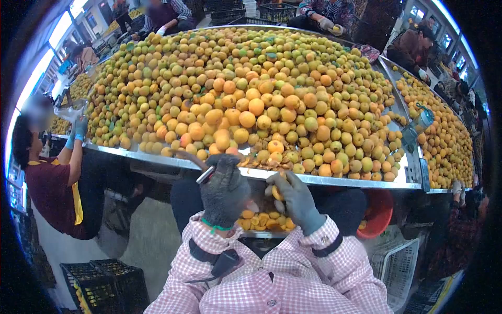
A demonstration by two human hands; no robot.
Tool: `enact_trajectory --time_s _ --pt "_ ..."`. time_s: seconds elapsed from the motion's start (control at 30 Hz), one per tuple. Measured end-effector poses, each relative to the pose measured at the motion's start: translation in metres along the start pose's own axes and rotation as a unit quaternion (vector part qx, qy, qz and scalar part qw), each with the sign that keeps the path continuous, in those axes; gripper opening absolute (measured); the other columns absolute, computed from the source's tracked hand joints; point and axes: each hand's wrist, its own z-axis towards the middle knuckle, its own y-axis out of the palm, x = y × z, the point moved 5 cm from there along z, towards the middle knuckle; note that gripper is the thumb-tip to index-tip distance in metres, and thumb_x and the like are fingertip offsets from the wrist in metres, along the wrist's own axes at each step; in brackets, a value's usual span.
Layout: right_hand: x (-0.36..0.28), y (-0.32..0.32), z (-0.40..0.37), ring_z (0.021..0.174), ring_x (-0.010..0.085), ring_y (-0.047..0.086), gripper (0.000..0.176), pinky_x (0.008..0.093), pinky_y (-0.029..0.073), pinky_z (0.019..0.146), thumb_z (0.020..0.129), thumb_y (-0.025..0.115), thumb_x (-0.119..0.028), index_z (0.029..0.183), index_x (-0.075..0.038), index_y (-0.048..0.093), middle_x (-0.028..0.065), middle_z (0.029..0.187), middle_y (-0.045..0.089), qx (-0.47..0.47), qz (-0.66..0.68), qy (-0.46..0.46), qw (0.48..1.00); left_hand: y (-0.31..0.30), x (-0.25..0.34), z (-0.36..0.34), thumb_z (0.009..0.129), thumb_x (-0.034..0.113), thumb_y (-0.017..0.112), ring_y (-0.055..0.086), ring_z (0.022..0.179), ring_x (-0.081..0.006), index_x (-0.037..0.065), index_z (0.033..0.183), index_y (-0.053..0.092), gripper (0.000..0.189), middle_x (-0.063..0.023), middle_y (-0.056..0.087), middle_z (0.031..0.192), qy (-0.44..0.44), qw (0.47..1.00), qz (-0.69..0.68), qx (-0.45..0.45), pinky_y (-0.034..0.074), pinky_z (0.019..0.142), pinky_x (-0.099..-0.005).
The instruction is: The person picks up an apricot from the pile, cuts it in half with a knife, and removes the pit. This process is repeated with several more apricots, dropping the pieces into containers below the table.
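Both my hands wear grey gloves and are raised at the metal table's front edge [308, 179]. My left hand [226, 186] is closed around a thin tool [205, 175] with a metallic part at its side; a dark curved piece extends from there over the edge. Fingers of my right hand [297, 200] pinch an orange-yellow fruit [277, 192], facing my left hand. Below and between the hands lie halved orange fruits [265, 222] in a container. A large heap of yellow, green and orange fruit [251, 99] covers the tabletop, with scraps [261, 158] near the edge.
A red basin [377, 212] and a white crate [396, 272] stand at the lower right, black crates [107, 285] at the lower left. A clear bottle [418, 124] rests by the right divider. A co-worker [57, 178] sits at the left; others work across the table.
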Motion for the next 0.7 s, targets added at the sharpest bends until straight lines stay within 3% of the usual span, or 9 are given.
enact_trajectory --time_s 0.03,0.07,0.1,0.33,0.47,0.5,0.57,0.67,0.7 --pt "-0.007 -0.001 0.012 0.045 0.0070 0.042 0.029 0.0191 0.032 0.039 0.095 0.043 -0.032 0.094 -0.005 0.053 0.0054 0.074 0.058 0.011 0.005 -0.019 1.000 -0.019 -0.012 -0.003 0.093 0.015 0.051 0.041 0.043 -0.0088 0.002 0.099 0.054 0.014 0.0034 0.042 0.057 -0.068 0.983 -0.163 0.048 0.032 0.038 -0.0252" --pt "-0.007 -0.004 0.026 0.044 0.0074 0.042 0.031 0.0190 0.031 0.038 0.095 0.043 -0.035 0.093 -0.005 0.052 0.0055 0.073 0.058 0.008 0.015 -0.019 1.000 -0.026 -0.002 -0.007 0.094 0.016 0.050 0.040 0.041 -0.0080 0.004 0.097 0.053 0.013 0.0031 0.041 0.056 0.010 0.977 0.198 0.075 0.031 0.036 -0.0248" --pt "-0.004 -0.007 0.039 0.043 0.0078 0.042 0.034 0.0189 0.030 0.037 0.095 0.043 -0.038 0.092 -0.006 0.052 0.0057 0.071 0.058 0.005 0.024 -0.019 1.000 -0.026 -0.010 -0.010 0.094 0.018 0.050 0.036 0.038 -0.0077 0.008 0.088 0.052 0.011 0.0034 0.038 0.054 -0.104 0.986 -0.080 0.107 0.029 0.034 -0.0241" --pt "0.025 -0.017 0.077 0.042 0.0088 0.043 0.047 0.0185 0.028 0.034 0.092 0.040 -0.052 0.089 -0.007 0.053 0.0062 0.066 0.057 0.033 0.138 0.165 0.976 -0.033 -0.019 -0.029 0.093 0.023 0.052 0.030 0.037 -0.0072 0.015 0.077 0.046 0.018 0.0042 0.034 0.055 -0.141 0.979 -0.075 0.130 0.027 0.032 -0.0225" --pt "0.046 0.006 0.047 0.065 0.0093 0.055 0.036 0.0204 0.041 0.047 0.090 0.049 -0.044 0.091 -0.009 0.058 0.0044 0.082 0.060 -0.192 -0.002 0.131 0.973 -0.049 -0.030 -0.030 0.093 0.027 0.050 0.028 0.038 -0.0068 0.015 0.079 0.046 0.018 0.0044 0.033 0.056 -0.181 0.970 -0.107 0.121 0.026 0.033 -0.0221" --pt "0.076 0.005 0.049 0.083 0.0128 0.057 0.030 0.0253 0.048 0.061 0.088 0.054 -0.036 0.099 -0.009 0.059 0.0032 0.092 0.060 -0.233 -0.146 0.096 0.957 -0.051 -0.030 -0.031 0.093 0.027 0.050 0.028 0.038 -0.0068 0.015 0.079 0.046 0.018 0.0044 0.033 0.056 -0.181 0.970 -0.109 0.121 0.026 0.033 -0.0221" --pt "0.126 -0.004 0.046 0.088 0.0217 0.060 0.028 0.0321 0.050 0.072 0.086 0.055 -0.031 0.104 -0.009 0.060 0.0063 0.095 0.062 -0.200 -0.389 -0.083 0.895 -0.055 -0.032 -0.031 0.091 0.024 0.053 0.030 0.038 -0.0069 0.014 0.083 0.050 0.013 0.0046 0.034 0.055 -0.188 0.967 -0.108 0.132 0.026 0.033 -0.0224" --pt "0.048 0.003 0.011 0.087 0.0300 0.060 0.026 0.0356 0.048 0.078 0.084 0.058 -0.026 0.105 -0.010 0.061 0.0103 0.094 0.062 -0.102 -0.555 -0.207 0.799 -0.056 -0.032 -0.036 0.090 0.021 0.055 0.033 0.039 -0.0070 0.012 0.087 0.054 0.009 0.0047 0.037 0.054 -0.199 0.967 -0.022 0.155 0.027 0.033 -0.0223" --pt "0.030 -0.001 0.018 0.086 0.0310 0.060 0.024 0.0365 0.049 0.077 0.083 0.060 -0.023 0.104 -0.011 0.061 0.0117 0.092 0.062 -0.071 -0.528 -0.225 0.816 -0.058 -0.033 -0.038 0.090 0.021 0.055 0.033 0.039 -0.0070 0.012 0.087 0.054 0.009 0.0047 0.037 0.054 -0.199 0.967 -0.023 0.156 0.027 0.033 -0.0223"
